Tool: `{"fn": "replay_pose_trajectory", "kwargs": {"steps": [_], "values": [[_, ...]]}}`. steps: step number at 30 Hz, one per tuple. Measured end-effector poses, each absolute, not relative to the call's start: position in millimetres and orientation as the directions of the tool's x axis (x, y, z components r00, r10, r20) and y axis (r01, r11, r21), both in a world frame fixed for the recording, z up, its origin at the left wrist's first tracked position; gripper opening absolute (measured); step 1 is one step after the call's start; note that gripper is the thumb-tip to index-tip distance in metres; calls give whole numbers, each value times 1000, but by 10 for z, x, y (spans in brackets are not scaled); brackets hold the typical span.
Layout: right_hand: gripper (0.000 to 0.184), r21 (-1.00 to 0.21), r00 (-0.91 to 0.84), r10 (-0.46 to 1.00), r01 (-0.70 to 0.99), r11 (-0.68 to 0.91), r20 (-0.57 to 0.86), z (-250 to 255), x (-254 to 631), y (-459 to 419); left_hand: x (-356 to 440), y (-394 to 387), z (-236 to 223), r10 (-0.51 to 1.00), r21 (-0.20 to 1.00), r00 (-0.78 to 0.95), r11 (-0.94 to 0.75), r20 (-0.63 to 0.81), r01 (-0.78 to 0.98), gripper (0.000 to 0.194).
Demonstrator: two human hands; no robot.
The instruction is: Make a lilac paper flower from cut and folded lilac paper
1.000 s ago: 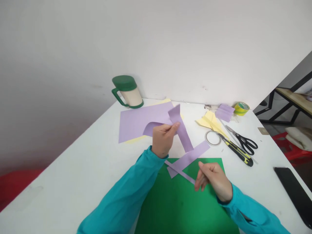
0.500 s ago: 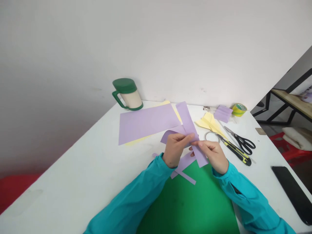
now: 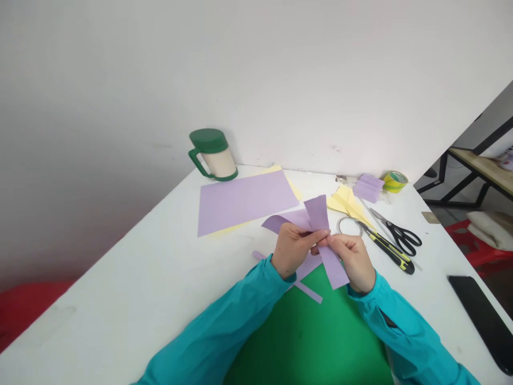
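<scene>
Between my two hands is a purple paper strip, pinched at its middle. My left hand grips it from the left, thumb on top. From the right, my right hand pinches the same spot, fingertips against those of the left. The strip's upper end flares out above the fingers and its lower end hangs over the green mat. Behind my left hand shows another purple piece with a curled end; whether it joins the strip is hidden. Under the hands lie purple offcuts, among them a narrow strip.
A purple sheet lies over yellow paper, near a green-lidded mug. To the right are folded yellow paper, a pleated purple piece, tape, a wire ring, scissors, a cutter knife and a black phone-like slab.
The strip has been gathered at its middle; its upper part now looks shorter and fanned, and its lower end has swung slightly right and down. Both hands keep holding it.
</scene>
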State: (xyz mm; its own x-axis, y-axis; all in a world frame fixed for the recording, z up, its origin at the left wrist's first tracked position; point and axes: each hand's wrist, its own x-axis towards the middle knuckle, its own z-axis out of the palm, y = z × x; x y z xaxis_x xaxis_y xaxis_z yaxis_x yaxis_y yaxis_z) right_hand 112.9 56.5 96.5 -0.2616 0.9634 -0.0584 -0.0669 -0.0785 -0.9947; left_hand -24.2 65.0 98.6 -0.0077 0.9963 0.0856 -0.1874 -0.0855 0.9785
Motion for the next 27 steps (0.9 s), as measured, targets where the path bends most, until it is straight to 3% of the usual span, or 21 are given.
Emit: {"fn": "replay_pose_trajectory", "kwargs": {"steps": [5, 13, 16, 19, 22, 27], "values": [[30, -988, -229, 962, -6, -155, -149, 1000, 1108, 563, -274, 655, 992, 989, 988, -52, -144, 141, -58, 14], [28, -984, -282, 945, 116, -138, -166, 1023, 1110, 566, -408, 721, 1083, 928, 955, -238, -295, 286, -2, 6], [30, -974, -364, 914, 195, -116, -182, 1055, 1160, 590, -501, 782, 1097, 907, 947, -293, -321, 302, -16, 6], [31, -934, -559, 775, 342, -107, -293, 1093, 1257, 648, -623, 851, 1144, 842, 925, -436, -377, 318, -53, 10], [34, -912, -696, 652, 410, 19, -299, 1155, 1374, 729, -676, 871, 1223, 886, 932, -423, -299, 191, -205, 12], [49, -961, -642, 765, 181, 211, 47, 1260, 1507, 834, -534, 813, 1247, 983, 902, -66, 129, -171, -413, 21]]}}
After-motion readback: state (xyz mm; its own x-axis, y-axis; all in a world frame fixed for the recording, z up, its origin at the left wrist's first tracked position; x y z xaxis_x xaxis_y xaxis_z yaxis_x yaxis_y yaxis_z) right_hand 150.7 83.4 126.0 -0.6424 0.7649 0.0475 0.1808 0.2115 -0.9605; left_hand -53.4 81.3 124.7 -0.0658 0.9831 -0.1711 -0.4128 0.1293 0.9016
